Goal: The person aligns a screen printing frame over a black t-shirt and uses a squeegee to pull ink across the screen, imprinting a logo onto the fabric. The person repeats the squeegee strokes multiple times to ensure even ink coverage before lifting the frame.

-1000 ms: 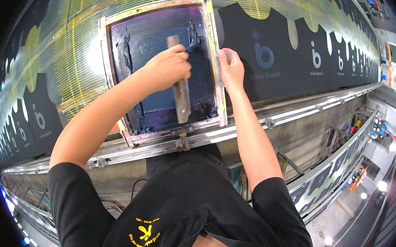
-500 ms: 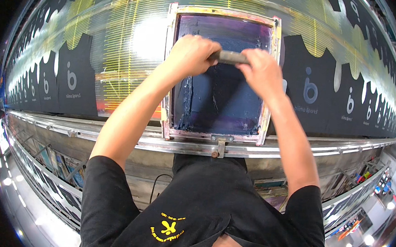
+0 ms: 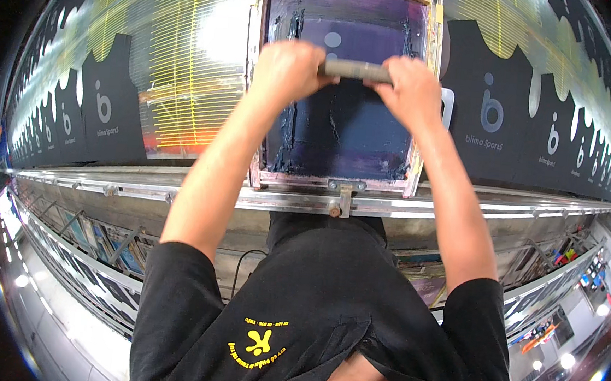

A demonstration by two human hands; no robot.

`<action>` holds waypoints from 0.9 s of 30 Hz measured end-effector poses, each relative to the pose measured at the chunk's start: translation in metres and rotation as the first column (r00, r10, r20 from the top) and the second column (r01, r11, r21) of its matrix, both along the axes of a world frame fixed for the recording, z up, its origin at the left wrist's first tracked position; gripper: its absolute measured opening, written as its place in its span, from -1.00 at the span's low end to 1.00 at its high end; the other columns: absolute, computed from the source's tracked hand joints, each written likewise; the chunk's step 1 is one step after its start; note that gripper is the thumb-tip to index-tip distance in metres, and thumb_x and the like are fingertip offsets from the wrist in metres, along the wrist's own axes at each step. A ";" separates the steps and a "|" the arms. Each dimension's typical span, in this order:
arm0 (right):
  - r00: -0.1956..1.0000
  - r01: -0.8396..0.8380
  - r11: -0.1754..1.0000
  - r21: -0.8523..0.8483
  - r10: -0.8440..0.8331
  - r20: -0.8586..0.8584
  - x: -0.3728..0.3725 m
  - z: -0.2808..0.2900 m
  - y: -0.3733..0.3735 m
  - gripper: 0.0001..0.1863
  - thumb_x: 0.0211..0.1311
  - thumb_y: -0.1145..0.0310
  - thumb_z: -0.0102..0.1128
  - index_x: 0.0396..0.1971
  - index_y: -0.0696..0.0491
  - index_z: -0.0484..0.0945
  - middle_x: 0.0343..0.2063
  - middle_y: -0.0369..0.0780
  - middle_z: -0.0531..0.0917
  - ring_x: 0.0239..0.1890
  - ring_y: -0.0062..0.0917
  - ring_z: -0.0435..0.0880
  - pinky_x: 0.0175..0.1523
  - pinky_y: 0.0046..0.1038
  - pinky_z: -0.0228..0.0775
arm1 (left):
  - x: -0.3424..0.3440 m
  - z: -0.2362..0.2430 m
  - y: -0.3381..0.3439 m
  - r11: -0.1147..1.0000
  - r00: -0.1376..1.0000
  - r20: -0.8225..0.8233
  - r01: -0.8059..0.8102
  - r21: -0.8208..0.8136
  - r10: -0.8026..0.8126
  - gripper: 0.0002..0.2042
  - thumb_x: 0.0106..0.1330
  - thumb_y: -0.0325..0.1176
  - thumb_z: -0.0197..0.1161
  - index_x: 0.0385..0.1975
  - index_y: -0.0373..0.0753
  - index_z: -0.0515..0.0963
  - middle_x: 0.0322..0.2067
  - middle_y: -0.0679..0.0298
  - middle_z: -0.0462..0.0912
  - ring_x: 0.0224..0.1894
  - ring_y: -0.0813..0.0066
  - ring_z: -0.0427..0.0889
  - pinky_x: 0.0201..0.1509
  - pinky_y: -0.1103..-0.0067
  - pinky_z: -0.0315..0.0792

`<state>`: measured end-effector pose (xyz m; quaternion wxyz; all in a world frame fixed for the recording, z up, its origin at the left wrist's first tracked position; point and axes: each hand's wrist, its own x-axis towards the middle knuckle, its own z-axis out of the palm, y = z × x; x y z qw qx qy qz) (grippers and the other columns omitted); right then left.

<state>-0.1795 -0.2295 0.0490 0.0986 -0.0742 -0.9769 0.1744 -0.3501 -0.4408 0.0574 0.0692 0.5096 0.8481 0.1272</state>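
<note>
A squeegee with a worn wooden handle spans the upper middle of a printing screen. My left hand is closed round its left end, and my right hand grips the right end. The squeegee's blade is hidden beneath the handle and my fingers. Under it lies the screen frame, its pale edges stained with ink. Dark blue ink covers the mesh, with thick ridges along the left side. Beyond the handle, a pale round dot shows through the purplish mesh.
Black cut garment panels with a pale print lie to the right, and similar panels to the left. Yellow lines cross the table surface. A metal rail runs along the near edge, with a bracket at the frame.
The squeegee has moved toward me over the mesh, both hands still on it. A pale dot now shows on the far part of the mesh. The whole view has shifted slightly.
</note>
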 end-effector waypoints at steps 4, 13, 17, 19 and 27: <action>0.996 -0.005 0.997 -0.071 0.011 0.084 0.090 0.012 -0.066 -0.52 -0.19 0.34 0.65 -0.18 0.05 0.65 -0.28 -0.22 0.68 -0.20 -0.25 0.67 -0.10 -0.18 0.50 | 0.090 0.007 -0.066 0.997 0.999 0.046 -0.016 -0.077 0.020 -0.71 0.06 -0.10 0.67 -0.37 -0.08 0.74 -0.37 0.27 0.78 -0.23 0.19 0.80 -0.12 0.23 0.65; 0.977 -0.101 0.960 -0.260 0.145 0.156 0.192 0.037 -0.125 -0.37 -0.23 0.44 0.65 0.00 0.08 0.66 -0.06 -0.19 0.67 0.01 -0.23 0.63 0.12 -0.19 0.48 | 0.200 0.012 -0.153 0.999 0.992 0.120 -0.032 -0.008 0.032 -0.47 -0.08 -0.51 0.49 0.03 -0.16 0.72 -0.01 0.30 0.76 0.00 0.23 0.70 0.06 0.35 0.56; 0.979 -0.123 0.953 -0.278 0.162 0.123 0.174 0.062 -0.105 -0.45 -0.17 0.36 0.65 -0.06 0.09 0.68 -0.19 -0.18 0.68 -0.11 -0.21 0.67 0.00 -0.19 0.52 | 0.168 0.058 -0.134 0.983 0.969 0.245 0.065 -0.173 -0.021 -0.66 0.03 -0.32 0.59 -0.16 -0.11 0.72 -0.20 0.25 0.77 -0.08 0.17 0.76 0.02 0.26 0.62; 0.987 -0.134 0.972 -0.191 0.148 0.059 0.134 0.066 -0.076 -0.51 -0.11 0.32 0.63 -0.11 0.08 0.70 -0.29 -0.19 0.69 -0.20 -0.21 0.69 -0.08 -0.20 0.55 | 0.125 0.052 -0.107 0.976 0.972 0.232 0.093 -0.195 -0.046 -0.68 0.12 -0.09 0.64 -0.30 -0.09 0.69 -0.33 0.21 0.76 -0.15 0.12 0.79 -0.06 0.20 0.66; 0.993 0.116 0.981 -0.155 -0.108 0.056 -0.082 0.044 0.065 -0.58 0.16 0.12 0.61 -0.10 0.07 0.75 -0.16 -0.06 0.81 -0.03 -0.06 0.79 0.09 -0.11 0.62 | -0.089 0.044 0.063 0.987 0.998 0.055 -0.027 -0.161 0.037 -0.55 0.21 0.21 0.53 -0.26 -0.08 0.83 -0.35 0.17 0.84 -0.20 0.09 0.85 -0.05 0.21 0.69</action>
